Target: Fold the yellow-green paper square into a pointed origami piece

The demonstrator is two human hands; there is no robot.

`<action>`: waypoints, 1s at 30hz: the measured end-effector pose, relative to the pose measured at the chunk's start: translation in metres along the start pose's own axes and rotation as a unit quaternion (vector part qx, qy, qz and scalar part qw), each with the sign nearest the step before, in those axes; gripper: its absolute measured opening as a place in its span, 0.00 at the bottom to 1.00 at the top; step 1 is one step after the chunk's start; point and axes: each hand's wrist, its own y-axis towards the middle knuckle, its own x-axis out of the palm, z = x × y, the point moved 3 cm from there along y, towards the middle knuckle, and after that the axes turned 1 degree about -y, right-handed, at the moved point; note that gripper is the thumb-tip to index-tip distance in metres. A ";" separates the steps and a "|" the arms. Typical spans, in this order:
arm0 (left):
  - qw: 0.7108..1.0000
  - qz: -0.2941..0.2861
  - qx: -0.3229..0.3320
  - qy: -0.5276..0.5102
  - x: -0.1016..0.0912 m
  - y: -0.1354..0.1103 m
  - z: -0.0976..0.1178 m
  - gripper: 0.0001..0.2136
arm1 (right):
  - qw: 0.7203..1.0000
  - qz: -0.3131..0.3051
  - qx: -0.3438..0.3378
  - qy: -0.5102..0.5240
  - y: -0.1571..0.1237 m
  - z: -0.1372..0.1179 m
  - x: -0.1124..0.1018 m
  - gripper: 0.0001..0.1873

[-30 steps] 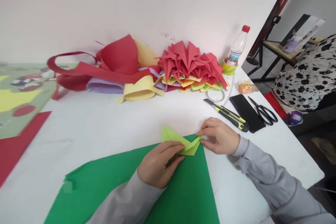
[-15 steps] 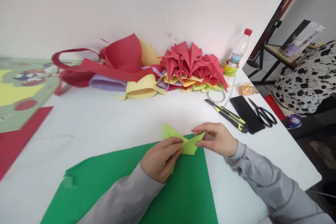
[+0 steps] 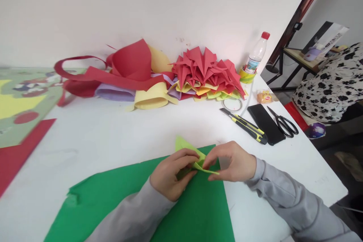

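A folded piece of lime-green paper (image 3: 185, 146) is held between both hands above a large green sheet (image 3: 113, 193). My left hand (image 3: 173, 172) is closed on its left part, fingers on top and thumb below. My right hand (image 3: 231, 162) pinches the right flap, with the index finger inside the fold and the thumb under its edge. One pointed corner of the paper sticks up behind my left fingers. The rest of its folds are partly hidden by my fingers.
Along the wall lie red folded-paper pieces (image 3: 204, 66), curled coloured paper (image 3: 130, 62) and a bottle (image 3: 256, 55). To the right are a utility knife (image 3: 245, 126), a black flat object (image 3: 266, 124), scissors (image 3: 283, 123) and a tape ring (image 3: 231, 104). Red paper (image 3: 19, 155) lies left.
My right hand has moved slightly down, and its fingers have gone into the fold. The right flap, upright before, is now tipped down and opened toward me.
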 end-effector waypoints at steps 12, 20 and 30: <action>1.000 -0.005 0.023 -0.013 -0.002 0.002 0.000 0.09 | 0.935 0.004 -0.103 -0.339 0.001 0.015 0.010 0.05; 0.994 0.054 0.046 0.084 0.003 0.001 0.004 0.09 | 0.945 0.044 0.055 -0.320 0.003 0.015 0.012 0.04; 0.990 0.073 -0.035 0.119 0.003 0.002 -0.001 0.09 | 0.933 0.108 0.193 -0.285 0.003 0.010 0.012 0.08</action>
